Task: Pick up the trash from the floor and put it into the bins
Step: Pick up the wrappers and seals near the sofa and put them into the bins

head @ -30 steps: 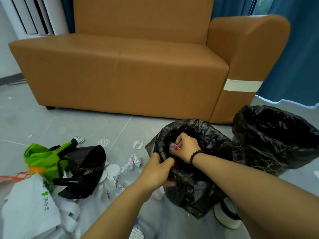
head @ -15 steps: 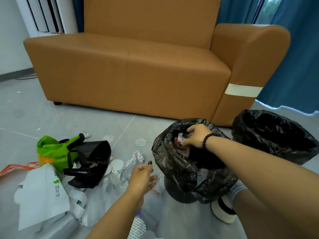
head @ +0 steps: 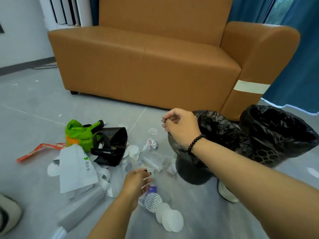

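Grey floor [head: 34,104] is lying before a tan sofa [head: 146,66], strewn with trash [head: 151,161] left of two black-lined bins [head: 215,135]. We are reaching our left hand [head: 136,183] down over clear wrappers, fingers loosely spread, gripping nothing. Our right hand [head: 181,126] is hovering beside the nearer bin's rim, fingers curled, seemingly empty.

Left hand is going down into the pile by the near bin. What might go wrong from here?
1. The left hand reaches into overlapping scraps: the clear plastic wrap may drag neighbours or slip free.
2. The near bin has a loose, sagging liner; dropped trash could catch on its rim.
3. The right hand hovers at that rim and might tip it.
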